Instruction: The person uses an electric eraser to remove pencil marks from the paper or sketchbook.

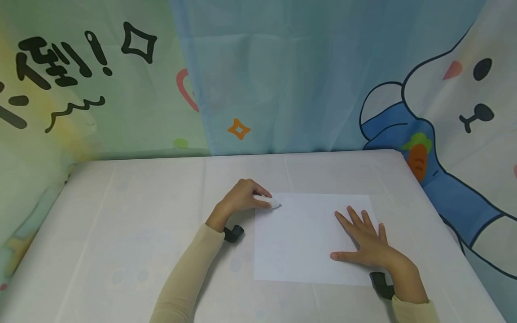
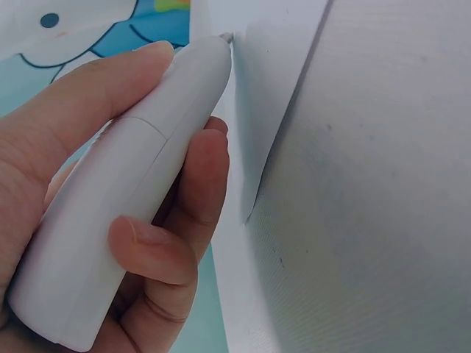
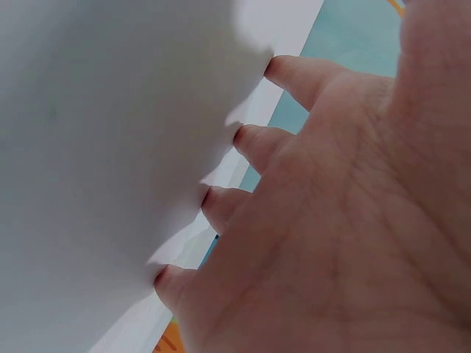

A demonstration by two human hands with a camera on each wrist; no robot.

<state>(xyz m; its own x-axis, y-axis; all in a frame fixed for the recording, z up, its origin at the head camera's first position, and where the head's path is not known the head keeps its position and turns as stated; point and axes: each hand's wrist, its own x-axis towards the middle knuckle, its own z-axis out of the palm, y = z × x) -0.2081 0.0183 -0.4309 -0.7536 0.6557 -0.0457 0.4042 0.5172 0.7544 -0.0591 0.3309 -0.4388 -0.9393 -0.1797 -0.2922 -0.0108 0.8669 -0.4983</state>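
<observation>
A blank white sheet of paper (image 1: 299,242) lies on the table. My left hand (image 1: 245,196) grips a thick white pen-shaped tool (image 2: 110,198), thumb and fingers wrapped about its smooth body. Its thin grey tip points right, right at the paper near the upper left corner in the head view. In the left wrist view a corner of the paper (image 2: 276,81) shows beside the tip. My right hand (image 1: 367,244) is spread flat over the right part of the sheet, and its fingertips (image 3: 173,283) press on the paper in the right wrist view.
A white cloth covers the table (image 1: 133,233). Behind it hangs a printed curtain (image 1: 282,89) with a cartoon bear (image 1: 448,103) at the right. Dark wrist cameras (image 1: 233,234) are strapped to both wrists.
</observation>
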